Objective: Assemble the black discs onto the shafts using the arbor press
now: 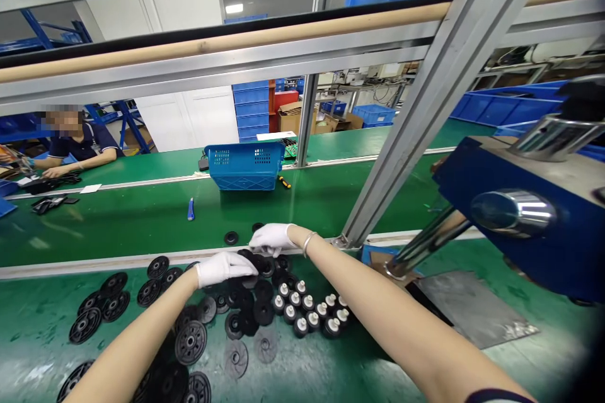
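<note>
My left hand, in a white glove, reaches over a heap of black plastic discs on the green bench. Its fingers are stretched out and rest on the upper discs. Just beyond it is my right hand, also gloved, at the bench's far strip. Its fingers curl down over the back of the heap, and whatever they grip is hidden. A small black ring lies left of the right hand. Below the right forearm stand several black parts with white stems. Ribbed black wheels are spread around my left forearm.
A blue press-like machine stands at right, beside a metal plate. A slanted aluminium post rises near my right arm. Ahead are a blue basket, a blue cutter knife and a yellow-black tool. A co-worker sits far left.
</note>
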The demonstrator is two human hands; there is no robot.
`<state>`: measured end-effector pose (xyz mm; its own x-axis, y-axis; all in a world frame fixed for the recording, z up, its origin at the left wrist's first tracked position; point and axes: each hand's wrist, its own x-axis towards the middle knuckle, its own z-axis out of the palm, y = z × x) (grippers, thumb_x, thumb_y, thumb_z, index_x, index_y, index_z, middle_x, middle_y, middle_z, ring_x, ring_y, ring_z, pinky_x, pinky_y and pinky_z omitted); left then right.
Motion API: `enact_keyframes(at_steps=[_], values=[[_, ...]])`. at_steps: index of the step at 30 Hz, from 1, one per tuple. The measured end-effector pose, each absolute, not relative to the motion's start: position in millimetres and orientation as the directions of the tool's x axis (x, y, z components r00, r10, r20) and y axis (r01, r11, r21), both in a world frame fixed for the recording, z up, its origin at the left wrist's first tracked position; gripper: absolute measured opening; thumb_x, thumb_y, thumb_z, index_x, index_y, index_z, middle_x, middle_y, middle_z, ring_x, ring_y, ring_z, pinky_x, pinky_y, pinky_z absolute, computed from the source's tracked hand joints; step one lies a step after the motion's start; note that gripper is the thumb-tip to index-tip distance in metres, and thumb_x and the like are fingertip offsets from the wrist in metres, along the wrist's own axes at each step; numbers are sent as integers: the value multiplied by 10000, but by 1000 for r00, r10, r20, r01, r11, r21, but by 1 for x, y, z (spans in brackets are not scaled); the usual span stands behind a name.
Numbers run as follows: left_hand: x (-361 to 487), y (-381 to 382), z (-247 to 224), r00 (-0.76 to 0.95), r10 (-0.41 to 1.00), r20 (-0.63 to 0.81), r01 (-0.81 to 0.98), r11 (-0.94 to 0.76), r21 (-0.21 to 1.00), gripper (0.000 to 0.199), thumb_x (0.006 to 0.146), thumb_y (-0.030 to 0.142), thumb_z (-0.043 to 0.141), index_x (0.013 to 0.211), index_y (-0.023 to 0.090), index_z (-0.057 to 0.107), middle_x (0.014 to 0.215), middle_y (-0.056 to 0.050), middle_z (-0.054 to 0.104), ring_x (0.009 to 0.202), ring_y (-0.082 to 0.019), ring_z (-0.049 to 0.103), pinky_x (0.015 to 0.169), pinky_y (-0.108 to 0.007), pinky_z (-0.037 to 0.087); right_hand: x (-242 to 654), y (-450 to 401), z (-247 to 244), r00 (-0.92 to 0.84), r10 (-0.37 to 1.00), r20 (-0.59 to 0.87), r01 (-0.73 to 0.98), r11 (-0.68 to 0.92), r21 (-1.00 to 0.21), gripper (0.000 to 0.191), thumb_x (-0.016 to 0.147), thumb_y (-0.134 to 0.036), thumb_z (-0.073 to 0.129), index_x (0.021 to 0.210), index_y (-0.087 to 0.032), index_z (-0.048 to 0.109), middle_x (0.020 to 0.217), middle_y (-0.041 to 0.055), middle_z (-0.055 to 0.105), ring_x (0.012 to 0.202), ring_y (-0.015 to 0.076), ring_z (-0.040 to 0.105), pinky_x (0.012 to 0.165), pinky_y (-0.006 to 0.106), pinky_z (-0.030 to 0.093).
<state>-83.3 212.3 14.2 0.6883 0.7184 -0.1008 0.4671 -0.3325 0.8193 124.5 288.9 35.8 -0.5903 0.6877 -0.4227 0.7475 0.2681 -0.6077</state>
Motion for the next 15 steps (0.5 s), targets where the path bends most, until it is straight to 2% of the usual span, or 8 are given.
enact_keyframes(at_steps=[3, 6, 7, 9, 12, 15], values=[[-96, 216, 27, 695, 698, -173, 486, -280, 828, 411, 889, 503, 511, 914, 174, 756, 974, -41, 754, 935, -205, 692, 895, -288, 516, 121, 307, 33, -526, 787, -323, 767, 275, -580, 336, 953, -380, 528, 1213, -169, 549, 1180, 86, 588, 987, 204, 609, 848, 409, 527], [-103, 231, 25, 615, 766, -189, 550, -246, 798, 549, 934, 529, 383, 821, 132, 744, 815, -64, 758, 787, -203, 709, 807, -306, 545, 106, 315, 23, -497, 839, -222, 782, 323, -534, 383, 944, -376, 540, 1279, -192, 510, 1323, 102, 501, 1142, 253, 535, 960, 484, 456], [-104, 238, 21, 565, 808, -167, 576, -241, 781, 585, 956, 521, 319, 847, 126, 735, 846, -76, 754, 812, -204, 704, 829, -319, 537, 100, 315, 18, -506, 838, -206, 783, 345, -517, 396, 940, -378, 547, 1287, -193, 505, 1343, 103, 485, 1168, 263, 516, 978, 499, 438], [-105, 252, 9, 446, 890, -98, 635, -237, 735, 550, 985, 472, 267, 996, 128, 697, 1042, -102, 718, 981, -217, 663, 937, -371, 488, 87, 311, 10, -530, 824, -199, 784, 388, -484, 406, 933, -380, 558, 1290, -195, 504, 1357, 102, 474, 1190, 271, 499, 993, 513, 421], [-104, 267, -13, 319, 948, -18, 728, -233, 644, 345, 956, 387, 463, 1198, 174, 584, 1333, -112, 543, 1220, -254, 511, 1050, -495, 376, 74, 306, 2, -537, 810, -237, 805, 407, -432, 368, 931, -364, 565, 1256, -194, 532, 1336, 98, 491, 1170, 261, 512, 983, 500, 433], [-99, 268, -31, 316, 949, -3, 784, -259, 565, 322, 904, 328, 583, 1197, 195, 573, 1360, -100, 497, 1236, -270, 478, 1040, -530, 376, 72, 310, 1, -499, 805, -320, 843, 366, -394, 310, 933, -339, 567, 1198, -179, 565, 1265, 91, 542, 1100, 235, 557, 934, 461, 477]])
